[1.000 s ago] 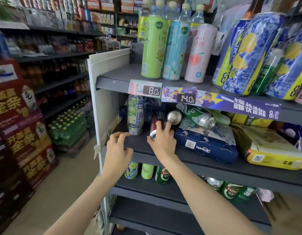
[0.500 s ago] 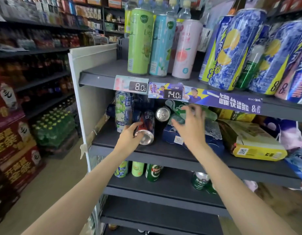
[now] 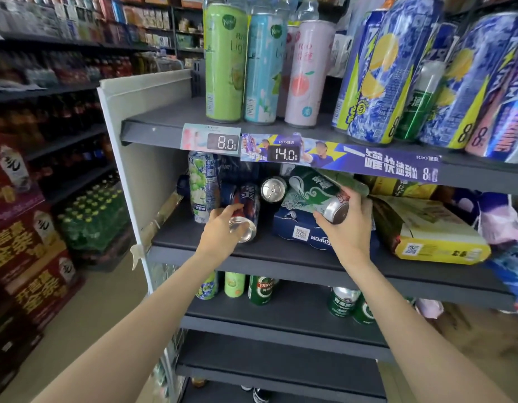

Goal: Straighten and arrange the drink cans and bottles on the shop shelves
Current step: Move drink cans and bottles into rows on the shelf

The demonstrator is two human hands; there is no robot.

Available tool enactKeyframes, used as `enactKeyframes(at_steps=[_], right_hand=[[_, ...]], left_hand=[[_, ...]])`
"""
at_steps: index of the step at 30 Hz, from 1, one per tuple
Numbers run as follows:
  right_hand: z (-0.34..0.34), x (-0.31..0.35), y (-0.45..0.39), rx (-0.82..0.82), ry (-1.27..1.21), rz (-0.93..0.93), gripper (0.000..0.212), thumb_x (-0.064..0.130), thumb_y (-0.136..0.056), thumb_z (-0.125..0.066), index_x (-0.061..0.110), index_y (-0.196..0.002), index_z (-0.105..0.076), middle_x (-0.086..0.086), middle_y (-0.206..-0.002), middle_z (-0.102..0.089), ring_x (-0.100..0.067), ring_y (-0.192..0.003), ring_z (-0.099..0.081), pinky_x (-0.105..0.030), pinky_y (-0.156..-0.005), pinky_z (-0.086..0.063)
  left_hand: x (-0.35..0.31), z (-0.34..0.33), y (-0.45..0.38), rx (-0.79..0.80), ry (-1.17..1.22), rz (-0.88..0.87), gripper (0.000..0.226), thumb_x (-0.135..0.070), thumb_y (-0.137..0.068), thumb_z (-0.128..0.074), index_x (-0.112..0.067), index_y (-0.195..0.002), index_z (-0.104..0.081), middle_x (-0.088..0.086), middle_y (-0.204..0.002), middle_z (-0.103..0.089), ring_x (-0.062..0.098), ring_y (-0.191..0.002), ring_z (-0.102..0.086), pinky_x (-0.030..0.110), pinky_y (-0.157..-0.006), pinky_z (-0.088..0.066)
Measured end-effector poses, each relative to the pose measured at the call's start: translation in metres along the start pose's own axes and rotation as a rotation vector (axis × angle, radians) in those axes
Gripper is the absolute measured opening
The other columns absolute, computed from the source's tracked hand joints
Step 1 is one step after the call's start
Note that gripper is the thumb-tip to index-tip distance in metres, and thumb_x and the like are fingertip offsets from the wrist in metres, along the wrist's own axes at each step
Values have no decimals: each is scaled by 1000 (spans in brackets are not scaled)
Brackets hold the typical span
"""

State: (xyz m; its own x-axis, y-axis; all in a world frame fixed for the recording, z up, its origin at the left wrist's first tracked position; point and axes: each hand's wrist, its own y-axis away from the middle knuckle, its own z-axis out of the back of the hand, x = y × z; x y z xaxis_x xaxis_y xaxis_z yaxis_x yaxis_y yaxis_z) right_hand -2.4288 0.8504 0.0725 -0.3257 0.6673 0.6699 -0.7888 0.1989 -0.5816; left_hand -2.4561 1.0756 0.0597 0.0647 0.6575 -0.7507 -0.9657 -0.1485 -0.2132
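Price tags on the shelf edge, red cartons stacked on the floor at left.

Shop aisle with grey metal shelving

A grey shelf unit with a pale end panel stands at the right of a beige floor. Across the aisle, dark shelves run along the left, with red printed cartons stacked low at their foot. Even daylight-like light fills the shop.

head view, close, facing shelves
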Motion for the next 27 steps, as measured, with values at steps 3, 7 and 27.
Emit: enactKeyframes(at_steps=[3, 7, 27], right_hand=[[30, -5, 25, -18, -38, 57, 68, 19, -69, -82, 14, -127, -47, -13, -120, -43, -8, -101, -42, -3, -83, -29], [76, -7, 58, -20, -41, 153, 66, 15, -66, -84, 10, -123, -50, -12, -114, -46, 1, -98, -37, 3, -85, -26], [76, -92, 171, 201, -125, -247, 66, 9, -63, -84, 29, -115, -49, 7, -109, -47, 6, -100, -49, -3, -83, -37]], left_hand=[[2, -9, 6, -66, -9, -9, 49, -22, -93, -53, -21, -139, -39, 14, -133, -37, 31, -114, -47, 29, -94, -36], [11, -23, 22, -171, -17, -75, 52, -11, -91, -52, -19, -140, -38, 17, -135, -36, 40, -112, -46, 42, -98, -40], [68, -109, 118, -73, -126, -285, 42, 12, -72, -53, -2, -112, -55, 16, -115, -47, 31, -98, -46, 42, -84, -44]])
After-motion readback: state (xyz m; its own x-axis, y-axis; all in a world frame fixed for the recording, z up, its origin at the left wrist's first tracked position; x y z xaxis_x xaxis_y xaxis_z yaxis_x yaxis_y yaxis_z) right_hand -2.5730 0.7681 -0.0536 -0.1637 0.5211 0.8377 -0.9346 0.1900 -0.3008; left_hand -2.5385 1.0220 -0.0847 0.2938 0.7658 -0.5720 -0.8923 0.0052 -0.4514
